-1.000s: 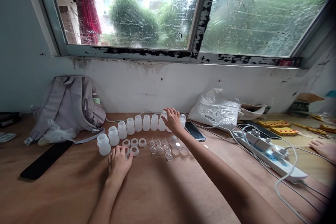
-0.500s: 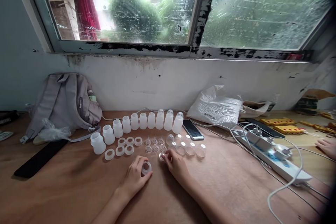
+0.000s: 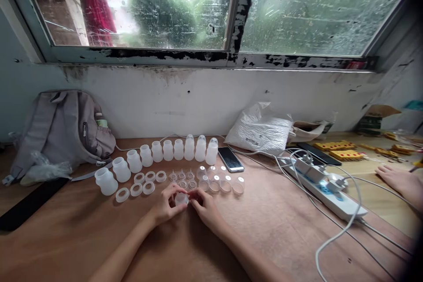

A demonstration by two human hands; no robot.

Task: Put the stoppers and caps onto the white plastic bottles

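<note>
At the frame's lower center, the left hand (image 3: 165, 205) grips a translucent ring (image 3: 181, 199); the right hand (image 3: 205, 206) meets it fingertips-first, its own hold unclear. The step appears to be joining parts, calling for steady alignment. Beyond: loose rings (image 3: 136, 190), clear inserts (image 3: 181, 175), domes (image 3: 225, 184), white bottles (image 3: 120, 170).

Both the left hand (image 3: 162, 207) and the right hand (image 3: 209, 211) are bare, small and slim, with narrow fingers (image 3: 194, 193) that taper towards rounded tips; the fingernails are too small in the view to make out. Each wrist is slender and bare, and leads into a left forearm (image 3: 132, 243) and a right forearm (image 3: 243, 246) that are likewise uncovered, smooth in outline, evenly slim and a little fuller farther from the wrist, with plain, unmarked surfaces as far as they show.
</note>
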